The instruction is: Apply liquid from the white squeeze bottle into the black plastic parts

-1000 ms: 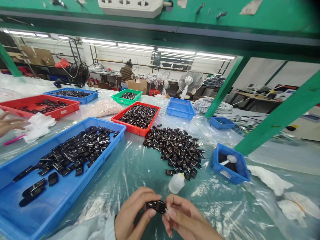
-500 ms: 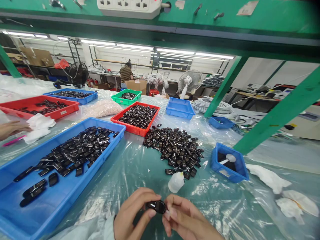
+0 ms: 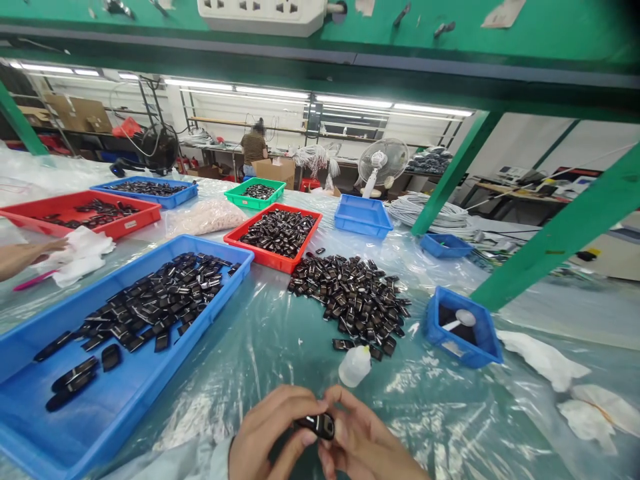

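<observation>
A small glossy black plastic casing [image 3: 320,425] is pinched between the thumb and fingers of my left hand [image 3: 273,430], low in the middle of the view. My right hand [image 3: 367,433] closes round the casing's right end, its fingertips touching it; anything small between those fingers is hidden. Just beyond my hands stands a white squeeze bottle [image 3: 355,366] with a yellowish tip. Behind the bottle, a heap of similar black casings [image 3: 355,300] lies on the plastic-covered table [image 3: 240,380].
A large blue tray [image 3: 165,373] with black pieces lies left. Red trays [image 3: 293,263] [image 3: 125,227] and a green tray [image 3: 255,202] stand farther back. A small blue bin [image 3: 463,353] holds a white spoon [image 3: 463,319]. Another person's hand [image 3: 30,257] is at far left, near white tissue [image 3: 83,257].
My right fingers have moved up and closer round the casing's end, and the casing has turned slightly. The whole view has shifted slightly; the other person's hand has moved a little.
</observation>
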A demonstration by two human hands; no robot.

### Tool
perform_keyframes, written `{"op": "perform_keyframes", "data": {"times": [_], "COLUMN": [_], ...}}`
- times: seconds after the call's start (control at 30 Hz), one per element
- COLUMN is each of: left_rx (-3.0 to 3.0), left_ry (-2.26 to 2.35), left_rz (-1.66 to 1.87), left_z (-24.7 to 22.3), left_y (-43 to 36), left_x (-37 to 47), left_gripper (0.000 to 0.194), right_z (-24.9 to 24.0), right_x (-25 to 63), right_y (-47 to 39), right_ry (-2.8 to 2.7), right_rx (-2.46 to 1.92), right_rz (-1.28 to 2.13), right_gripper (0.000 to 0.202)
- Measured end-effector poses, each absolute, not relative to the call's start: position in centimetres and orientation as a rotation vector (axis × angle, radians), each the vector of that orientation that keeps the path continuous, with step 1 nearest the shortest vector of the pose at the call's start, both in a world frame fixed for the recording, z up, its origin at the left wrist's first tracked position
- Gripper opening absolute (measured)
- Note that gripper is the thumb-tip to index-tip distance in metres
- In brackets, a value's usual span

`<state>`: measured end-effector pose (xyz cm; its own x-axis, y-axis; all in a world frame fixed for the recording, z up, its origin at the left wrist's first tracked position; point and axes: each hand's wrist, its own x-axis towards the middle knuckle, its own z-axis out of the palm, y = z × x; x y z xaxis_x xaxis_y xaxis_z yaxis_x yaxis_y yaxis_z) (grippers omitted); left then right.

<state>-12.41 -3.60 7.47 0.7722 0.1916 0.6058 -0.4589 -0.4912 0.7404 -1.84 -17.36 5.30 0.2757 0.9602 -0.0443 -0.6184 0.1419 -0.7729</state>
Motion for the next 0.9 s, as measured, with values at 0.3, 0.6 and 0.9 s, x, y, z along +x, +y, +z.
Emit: {"op": "perform_keyframes", "data": {"times": [0.3, 0.6, 0.9], "left_rx": [2.389, 3.014, 2.856], "left_ry": [-0.012, 0.509, 0.337], "left_rz": [1.287, 1.129, 0.634], "left_z": [11.3, 11.1, 7.4], "left_y": [-1.4, 7.2, 4.1], "left_x": [-14.8, -13.5, 1.5], "left_gripper": [0.029, 0.046, 0.023], "right_z": [10.8, 7.1, 6.0], "right_x": [-2.1, 2.1, 2.5], "right_y": [-19.7, -20.5, -19.9], "right_ry": [-0.670, -0.801, -0.846], "right_rx": [-1.427, -1.891, -1.854], "right_rz": [0.448, 0.209, 0.315], "right_gripper": [0.041, 0.062, 0.032]}}
